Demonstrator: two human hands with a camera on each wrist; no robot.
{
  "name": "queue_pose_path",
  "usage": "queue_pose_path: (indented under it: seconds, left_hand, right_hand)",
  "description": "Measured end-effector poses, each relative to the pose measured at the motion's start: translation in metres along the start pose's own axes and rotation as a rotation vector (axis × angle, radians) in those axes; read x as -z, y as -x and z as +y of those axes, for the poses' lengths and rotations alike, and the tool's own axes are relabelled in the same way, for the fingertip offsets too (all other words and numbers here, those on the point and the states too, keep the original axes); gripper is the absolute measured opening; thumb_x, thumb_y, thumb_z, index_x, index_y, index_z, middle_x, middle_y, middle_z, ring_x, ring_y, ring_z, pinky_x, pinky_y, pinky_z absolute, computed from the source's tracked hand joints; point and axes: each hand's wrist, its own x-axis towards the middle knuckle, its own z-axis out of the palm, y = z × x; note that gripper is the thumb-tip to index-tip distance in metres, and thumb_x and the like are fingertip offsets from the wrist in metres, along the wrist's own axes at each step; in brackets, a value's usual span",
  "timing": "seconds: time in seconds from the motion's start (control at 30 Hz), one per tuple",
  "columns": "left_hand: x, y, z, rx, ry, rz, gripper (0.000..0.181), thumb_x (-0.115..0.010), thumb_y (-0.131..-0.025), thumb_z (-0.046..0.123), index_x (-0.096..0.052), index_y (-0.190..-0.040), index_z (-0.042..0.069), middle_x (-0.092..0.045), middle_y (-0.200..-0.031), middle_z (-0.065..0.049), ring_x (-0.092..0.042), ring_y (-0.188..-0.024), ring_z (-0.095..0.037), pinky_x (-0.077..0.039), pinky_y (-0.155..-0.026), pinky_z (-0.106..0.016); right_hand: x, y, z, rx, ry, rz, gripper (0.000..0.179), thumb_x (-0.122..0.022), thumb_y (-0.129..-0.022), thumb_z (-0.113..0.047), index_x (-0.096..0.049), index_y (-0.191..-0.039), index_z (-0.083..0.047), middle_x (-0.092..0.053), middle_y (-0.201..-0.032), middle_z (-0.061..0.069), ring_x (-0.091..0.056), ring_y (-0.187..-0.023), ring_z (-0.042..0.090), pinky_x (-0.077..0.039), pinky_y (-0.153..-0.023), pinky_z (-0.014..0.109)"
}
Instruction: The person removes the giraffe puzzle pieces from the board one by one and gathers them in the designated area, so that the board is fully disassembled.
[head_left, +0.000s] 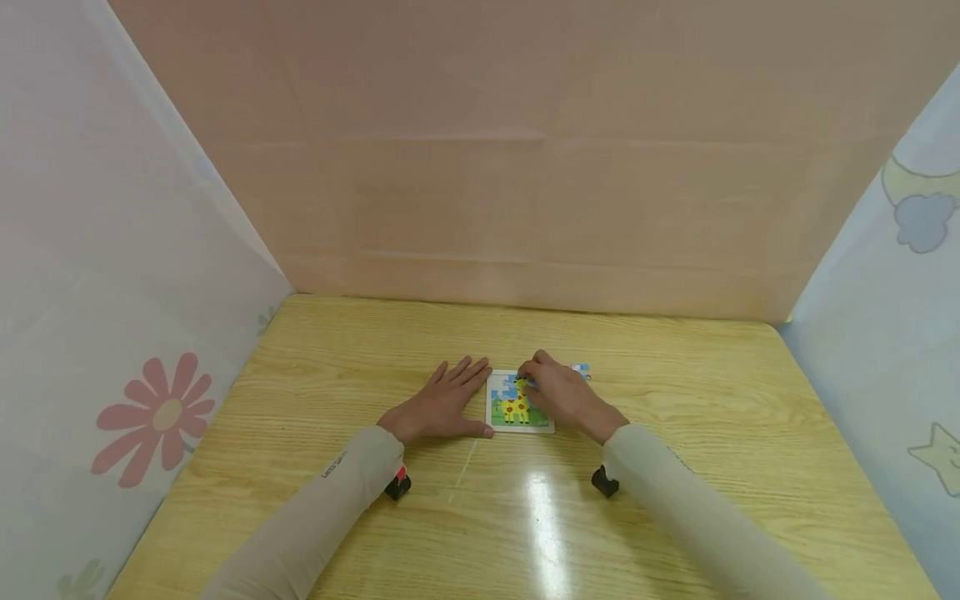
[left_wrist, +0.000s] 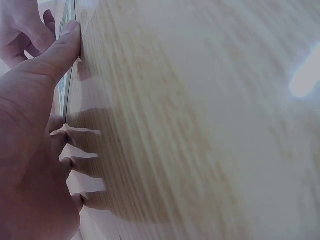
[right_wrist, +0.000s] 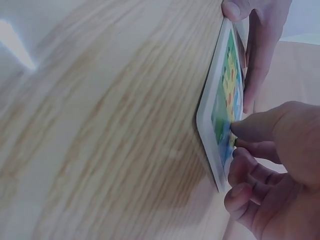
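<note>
A small jigsaw puzzle (head_left: 514, 408) with a yellow, red-spotted giraffe lies in a white frame on the table. White shows in its upper left part. My left hand (head_left: 450, 403) is spread beside the frame's left side, its thumb on the near left corner and its fingertips by the far left corner. Over the right part of the puzzle, my right hand (head_left: 564, 392) has its fingers curled. In the right wrist view its thumb (right_wrist: 255, 125) and index finger pinch what seems to be a puzzle piece (right_wrist: 234, 142) at the surface; the fingers mostly hide it.
Loose blue-and-white puzzle pieces (head_left: 581, 369) lie just beyond my right hand, partly covered by it. The wooden table (head_left: 360, 342) meets a plain brown backdrop (head_left: 480, 208) behind, with patterned cloth walls left and right.
</note>
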Motion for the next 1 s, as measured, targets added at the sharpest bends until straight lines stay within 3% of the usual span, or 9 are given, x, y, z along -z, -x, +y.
queue_pose_path:
  seconds: [0.2,0.6,1.0]
  left_hand:
    - [-0.0006,-0.0004,-0.0006,-0.001,-0.008,0.005,0.108,-0.066,-0.095,0.071,-0.014,-0.174,0.018,-0.006,-0.183,0.003,0.000,-0.171,-0.025,-0.001,-0.137,-0.060]
    - [-0.0012,-0.0007,-0.0003,0.001,-0.015,0.000,0.108,-0.065,-0.095,0.071,-0.013,-0.174,0.018,-0.005,-0.183,0.004,0.000,-0.171,-0.024,-0.002,-0.138,-0.059]
    - [0.0002,0.0000,0.0010,-0.005,-0.011,0.000,0.108,-0.066,-0.095,0.070,-0.013,-0.174,0.018,-0.005,-0.183,0.003,0.000,-0.171,-0.025,-0.001,-0.137,-0.060]
  right_hand:
    - [0.0027,0.0001,-0.0022,0.007,-0.012,-0.013,0.033,-0.067,-0.106,-0.021,-0.069,-0.134,-0.003,-0.062,-0.120,0.009,-0.057,-0.084,0.013,-0.055,-0.078,0.032]
    - [0.0043,-0.0018,-0.0014,-0.002,-0.063,-0.025,0.028,-0.069,-0.105,-0.018,-0.066,-0.128,-0.004,-0.062,-0.120,0.010,-0.066,-0.105,0.024,-0.060,-0.090,0.042]
    - [0.0032,-0.0012,-0.0001,-0.006,-0.089,-0.015,0.027,-0.068,-0.105,-0.018,-0.064,-0.128,-0.005,-0.059,-0.123,0.011,-0.066,-0.098,0.020,-0.060,-0.087,0.041]
